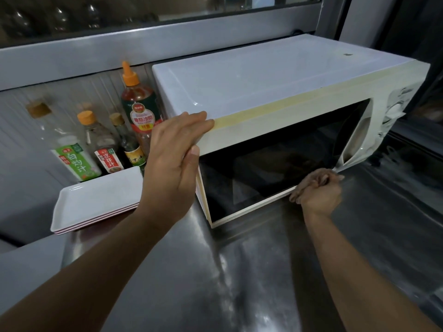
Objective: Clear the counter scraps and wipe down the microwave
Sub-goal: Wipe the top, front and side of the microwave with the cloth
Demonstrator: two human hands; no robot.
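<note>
A white microwave (263, 82) with a dark glass door stands on the steel counter (215, 271). My left hand (172, 161) holds its top left front corner, fingers laid over the top edge and thumb on the door frame. My right hand (320, 196) grips a bunched brownish cloth (316, 177) and presses it against the lower edge of the door, near its right end. The control panel (393, 111) is at the microwave's right side.
Several sauce bottles (139, 109) stand against the back wall left of the microwave. A stack of white rectangular trays (96, 202) lies in front of them. A window frame runs along the back.
</note>
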